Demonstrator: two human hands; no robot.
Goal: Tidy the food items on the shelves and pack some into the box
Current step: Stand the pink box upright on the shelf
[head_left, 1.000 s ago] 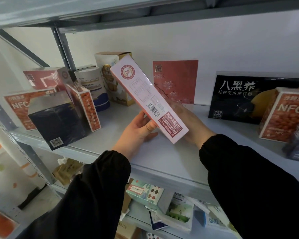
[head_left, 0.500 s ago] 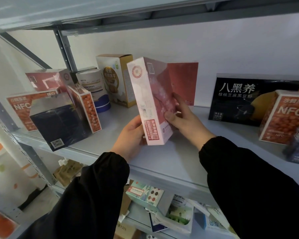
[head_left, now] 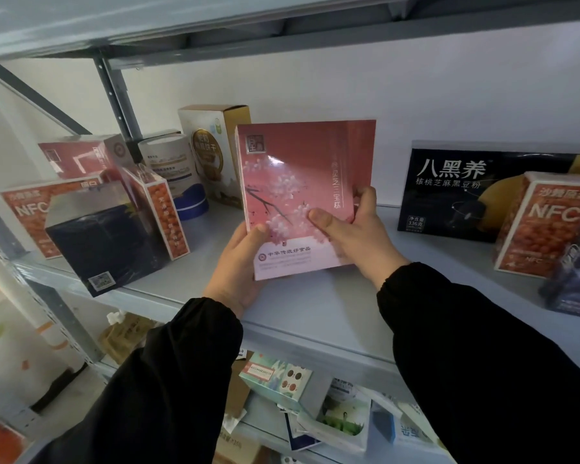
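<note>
I hold a flat pink box with white blossom print (head_left: 292, 182) upright above the grey shelf (head_left: 315, 306), its front face toward me. My left hand (head_left: 238, 266) grips its lower left corner, thumb on the front. My right hand (head_left: 352, 229) grips its lower right edge, thumb across the face and fingers behind. A second pink box of the same kind (head_left: 364, 145) stands right behind it against the wall, mostly hidden.
On the left stand orange NFC boxes (head_left: 163, 216), a dark blue box (head_left: 104, 242), a red box (head_left: 77, 155), a round tin (head_left: 175, 165) and a gold-sided box (head_left: 215, 145). At right are a black box (head_left: 449, 185), another NFC box (head_left: 546, 229) and a dark packet (head_left: 573, 279). Several packets lie jumbled on the shelf below (head_left: 282, 380).
I have turned the pink box from its narrow white side, tilted, to upright with its blossom front facing me. Both hands shifted round its lower corners.
</note>
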